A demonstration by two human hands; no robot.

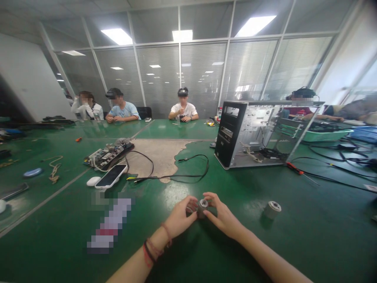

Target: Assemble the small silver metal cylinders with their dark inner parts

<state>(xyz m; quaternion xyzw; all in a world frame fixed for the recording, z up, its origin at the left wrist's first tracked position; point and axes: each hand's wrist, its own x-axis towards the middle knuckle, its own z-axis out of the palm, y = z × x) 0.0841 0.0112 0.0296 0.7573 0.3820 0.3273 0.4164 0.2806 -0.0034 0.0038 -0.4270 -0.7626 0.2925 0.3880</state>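
Observation:
A small grey metal cylinder (202, 209) with a ringed top stands upright on the green table, between my two hands. My right hand (219, 214) has its thumb and fingers around the cylinder's right side. On the other side, my left hand (184, 214) has curved fingers beside the cylinder, with thumb and forefinger at its left edge; whether they press on it is hard to see. A second similar cylinder (272, 210) rests apart to the right, touched by neither hand.
An open computer case (232, 135) stands behind at right, a screwdriver (295, 169) beside it. A circuit board (107, 154), a phone (111, 176), a white earbud case (93, 181) and black cables (188, 175) lie left and centre. Several people sit across the table.

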